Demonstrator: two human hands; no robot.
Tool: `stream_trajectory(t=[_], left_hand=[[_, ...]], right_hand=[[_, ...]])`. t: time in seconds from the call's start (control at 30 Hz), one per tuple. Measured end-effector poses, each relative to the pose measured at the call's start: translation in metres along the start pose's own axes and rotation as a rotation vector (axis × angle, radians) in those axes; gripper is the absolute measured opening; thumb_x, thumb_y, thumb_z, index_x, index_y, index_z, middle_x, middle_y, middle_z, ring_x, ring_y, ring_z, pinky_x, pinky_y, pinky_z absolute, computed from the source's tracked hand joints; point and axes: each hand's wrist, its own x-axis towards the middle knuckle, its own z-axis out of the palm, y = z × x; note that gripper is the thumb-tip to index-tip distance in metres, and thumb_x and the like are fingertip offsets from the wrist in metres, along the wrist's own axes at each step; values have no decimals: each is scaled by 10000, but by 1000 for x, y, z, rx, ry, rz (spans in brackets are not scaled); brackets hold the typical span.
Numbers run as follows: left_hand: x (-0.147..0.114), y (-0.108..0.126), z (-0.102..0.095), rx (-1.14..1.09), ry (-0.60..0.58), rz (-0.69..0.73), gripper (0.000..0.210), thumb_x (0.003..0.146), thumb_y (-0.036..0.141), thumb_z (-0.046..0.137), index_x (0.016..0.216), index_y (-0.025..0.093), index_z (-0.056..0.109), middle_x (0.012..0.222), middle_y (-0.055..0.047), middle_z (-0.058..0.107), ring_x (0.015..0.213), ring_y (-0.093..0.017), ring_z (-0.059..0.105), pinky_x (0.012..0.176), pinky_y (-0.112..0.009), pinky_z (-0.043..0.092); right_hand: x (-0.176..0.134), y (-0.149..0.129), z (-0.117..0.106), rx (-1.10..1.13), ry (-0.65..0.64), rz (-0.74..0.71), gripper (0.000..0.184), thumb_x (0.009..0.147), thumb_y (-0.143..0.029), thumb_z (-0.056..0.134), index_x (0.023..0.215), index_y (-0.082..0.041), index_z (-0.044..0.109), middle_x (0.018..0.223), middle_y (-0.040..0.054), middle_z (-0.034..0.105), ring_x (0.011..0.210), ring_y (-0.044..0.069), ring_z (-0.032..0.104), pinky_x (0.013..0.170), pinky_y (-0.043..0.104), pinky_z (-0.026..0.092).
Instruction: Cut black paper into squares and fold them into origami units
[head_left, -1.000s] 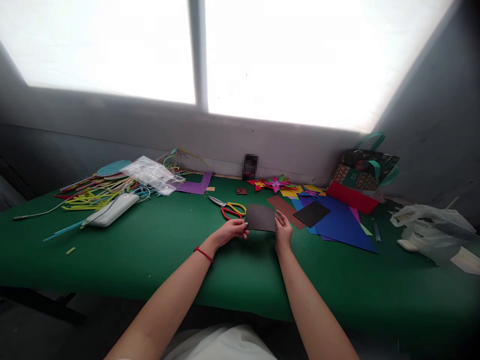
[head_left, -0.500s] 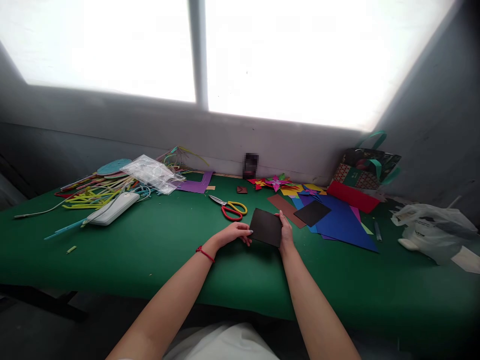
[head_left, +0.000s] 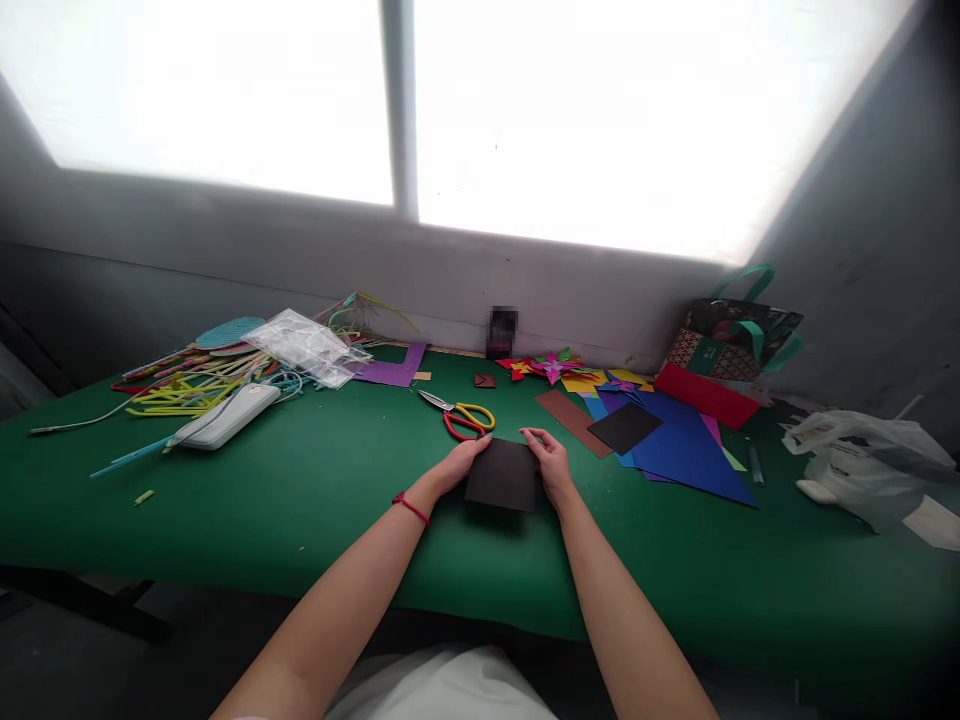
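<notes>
A square of black paper (head_left: 501,476) is held just over the green table, a dark shadow under its near edge. My left hand (head_left: 457,464) pinches it at the upper left corner, thumb on top; a red cord bracelet circles that wrist. At the right edge, my right hand (head_left: 553,466) is closed about the paper, its fingers partly hidden behind the sheet. Just beyond the left hand lie scissors (head_left: 466,421) with one yellow and one red handle, blades pointing away to the left.
Black paper (head_left: 625,428), brown paper (head_left: 574,422) and blue sheets (head_left: 694,455) lie to the right. Folded paper stars (head_left: 553,366) sit by the wall. A plastic bag (head_left: 862,460) rests far right. At left are colourful strips (head_left: 187,395) and a white power strip (head_left: 229,417).
The black paper has turned and come slightly left and nearer me. My left hand has shifted up to its corner, and my right hand has moved left with its edge.
</notes>
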Motion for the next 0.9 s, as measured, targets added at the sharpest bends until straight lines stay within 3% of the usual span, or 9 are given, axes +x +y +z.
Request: stream_trajectory(t=[0.1, 0.23, 0.4, 0.7, 0.9], left_hand=[[2, -1, -1, -59, 66, -27, 348, 721, 432, 566, 814, 100, 611, 743, -76, 647, 663, -165, 595, 623, -264, 445], [1, -2, -1, -44, 25, -25, 350, 720, 430, 567, 824, 99, 610, 747, -74, 647, 643, -154, 591, 607, -253, 437], [-1, -2, -2, 14, -33, 6, 316, 712, 416, 579, 787, 111, 608, 709, -55, 637, 599, -135, 574, 568, -232, 420], [-1, -2, -5, -41, 20, -81, 316, 687, 426, 596, 790, 127, 601, 680, -48, 632, 571, -145, 571, 550, -244, 427], [-3, -1, -3, -93, -39, -48, 298, 706, 398, 591, 792, 112, 601, 706, -65, 644, 600, -146, 585, 582, -240, 436]], right_hand=[[-2, -6, 2, 151, -12, 13, 297, 675, -440, 615, 883, -228, 605, 516, -50, 469, 395, 77, 385, 346, 210, 273], [-5, -8, 7, 239, -73, 132, 266, 660, -443, 630, 770, -211, 561, 583, -34, 490, 467, 96, 444, 420, 221, 362], [-10, -6, 12, 159, -186, 241, 276, 613, -401, 684, 670, -203, 501, 574, -37, 487, 488, 103, 448, 447, 219, 358], [-14, -6, 15, -8, -256, 223, 314, 614, -455, 661, 602, -172, 526, 541, -48, 454, 479, 78, 379, 441, 205, 267], [-16, -9, 13, 59, -275, 221, 330, 620, -434, 670, 566, -169, 481, 522, -52, 440, 464, 69, 374, 433, 193, 278]])
